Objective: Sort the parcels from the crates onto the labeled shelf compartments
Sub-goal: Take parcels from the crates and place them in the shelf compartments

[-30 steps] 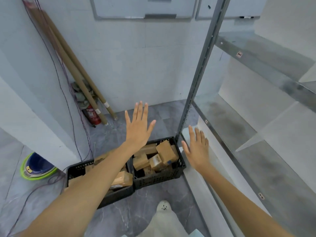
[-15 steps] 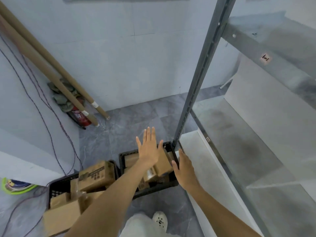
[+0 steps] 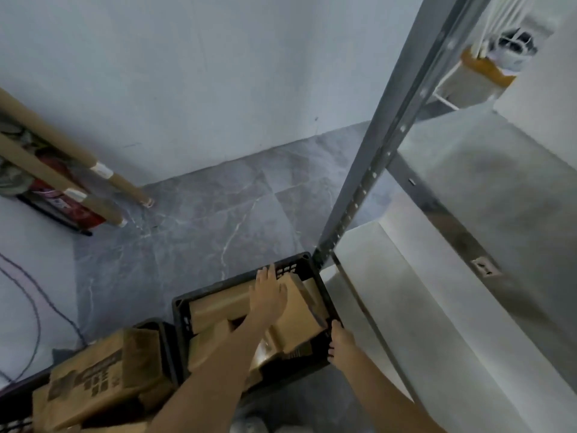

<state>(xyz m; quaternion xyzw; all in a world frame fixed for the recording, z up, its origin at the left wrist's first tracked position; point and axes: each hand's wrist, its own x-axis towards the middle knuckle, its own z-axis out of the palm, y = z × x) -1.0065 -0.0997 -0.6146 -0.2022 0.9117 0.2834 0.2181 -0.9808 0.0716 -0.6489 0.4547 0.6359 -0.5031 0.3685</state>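
Observation:
Two black crates stand on the grey floor. The right crate (image 3: 182,326) holds several brown parcels. My left hand (image 3: 268,295) lies flat with straight fingers on a tilted parcel (image 3: 296,320) in it, beside a flat parcel (image 3: 218,304). My right hand (image 3: 340,342) rests at that crate's right rim, fingers pointing forward and holding nothing that I can see. The left crate (image 3: 168,348) carries a large printed parcel (image 3: 103,370). The metal shelf (image 3: 499,214) rises on the right, with a small label (image 3: 484,266) on its front rail.
The shelf's grey upright (image 3: 368,182) meets the floor right behind the right crate. Cardboard tubes (image 3: 62,157) and a red fire extinguisher (image 3: 62,201) lean against the left wall. Cables (image 3: 31,301) trail over the floor at left. A box (image 3: 474,79) sits at top right.
My view has dropped toward the crates. Both hands have come down from the air; the left now lies on a parcel and the right is at the crate's rim.

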